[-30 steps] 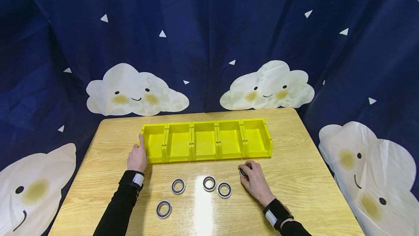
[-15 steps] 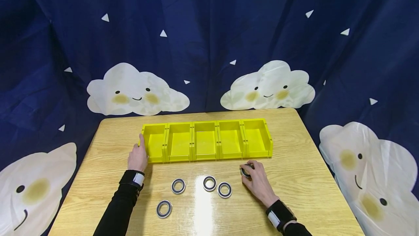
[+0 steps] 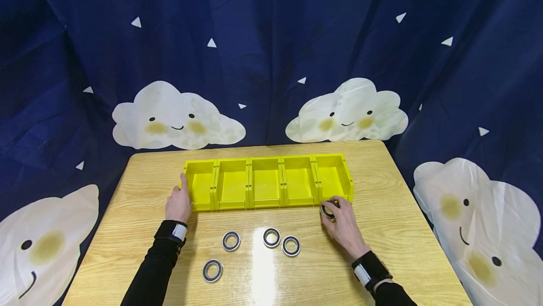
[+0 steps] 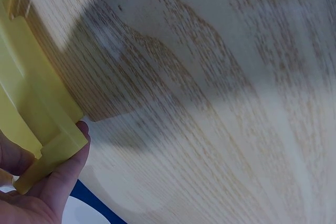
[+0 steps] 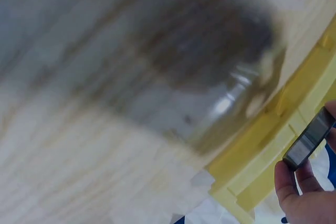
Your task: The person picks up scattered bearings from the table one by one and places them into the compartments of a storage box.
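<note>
A row of joined yellow bins (image 3: 266,202) stands on the wooden table. My left hand (image 3: 178,204) grips the outer wall of the leftmost bin; in the left wrist view the thumb and fingers pinch the yellow wall (image 4: 52,158). In front of the rightmost bin, my right hand (image 3: 342,223) holds a ball bearing (image 3: 329,209) between thumb and fingers. The right wrist view shows this bearing (image 5: 310,139) edge-on, close to the bin's front lip. Several more bearings lie flat nearer me: one bearing (image 3: 231,241), another bearing (image 3: 212,271), and a close pair, bearing (image 3: 271,238) and bearing (image 3: 291,246).
The wooden table (image 3: 403,249) extends to both sides of the bins. A dark blue curtain (image 3: 263,61) with cloud prints hangs behind it and along both sides. Low dividers separate the bins.
My right hand has carried its bearing right and away from me, up to the front of the rightmost bin. The left hand and the bearings on the table stay put.
</note>
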`<act>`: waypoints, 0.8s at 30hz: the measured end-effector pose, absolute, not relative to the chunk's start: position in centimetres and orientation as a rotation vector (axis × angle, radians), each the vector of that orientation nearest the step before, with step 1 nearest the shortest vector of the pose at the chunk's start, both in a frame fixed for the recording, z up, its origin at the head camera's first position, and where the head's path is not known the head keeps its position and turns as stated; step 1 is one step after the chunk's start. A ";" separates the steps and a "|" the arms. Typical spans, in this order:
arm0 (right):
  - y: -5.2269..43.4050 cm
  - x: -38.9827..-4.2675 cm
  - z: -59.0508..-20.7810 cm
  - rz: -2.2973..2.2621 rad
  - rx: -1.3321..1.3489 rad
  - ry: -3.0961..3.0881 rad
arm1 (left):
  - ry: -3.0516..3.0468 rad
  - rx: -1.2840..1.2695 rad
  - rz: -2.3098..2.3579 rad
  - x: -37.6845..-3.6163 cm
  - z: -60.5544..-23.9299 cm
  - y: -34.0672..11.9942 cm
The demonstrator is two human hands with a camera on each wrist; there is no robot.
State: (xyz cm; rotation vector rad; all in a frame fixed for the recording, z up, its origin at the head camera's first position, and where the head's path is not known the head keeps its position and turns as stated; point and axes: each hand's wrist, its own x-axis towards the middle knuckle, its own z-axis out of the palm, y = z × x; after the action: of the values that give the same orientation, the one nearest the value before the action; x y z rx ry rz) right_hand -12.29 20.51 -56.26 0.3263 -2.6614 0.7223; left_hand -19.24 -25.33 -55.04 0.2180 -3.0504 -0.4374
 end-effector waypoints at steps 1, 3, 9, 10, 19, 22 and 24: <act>20.6 -12.5 -56.1 0.729 0.330 -2.654 | -3.048 0.218 -0.437 -19.2 -55.0 -25.3; 20.9 -12.8 -55.9 0.729 0.331 -2.641 | -3.046 0.222 -0.436 -19.2 -55.0 -25.4; 21.5 -14.1 -55.1 0.734 0.300 -2.630 | -3.058 0.237 -0.438 -19.2 -54.8 -25.3; 21.6 -14.3 -54.9 0.736 0.290 -2.635 | -3.060 0.237 -0.435 -19.2 -54.8 -25.3; 22.0 -16.3 -53.7 0.724 0.249 -2.657 | -3.061 0.223 -0.407 -19.2 -54.8 -25.3; 22.1 -16.8 -53.5 0.717 0.236 -2.664 | -3.054 0.219 -0.408 -19.2 -54.8 -25.2; 22.1 -17.2 -53.4 0.715 0.224 -2.676 | -3.051 0.220 -0.409 -19.3 -54.8 -25.2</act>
State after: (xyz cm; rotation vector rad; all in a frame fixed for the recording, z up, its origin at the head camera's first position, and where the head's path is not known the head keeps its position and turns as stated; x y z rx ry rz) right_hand -17.19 22.15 -53.37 0.2240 -2.6756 0.7154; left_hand -19.26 -25.21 -54.83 0.2200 -3.0506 -0.4092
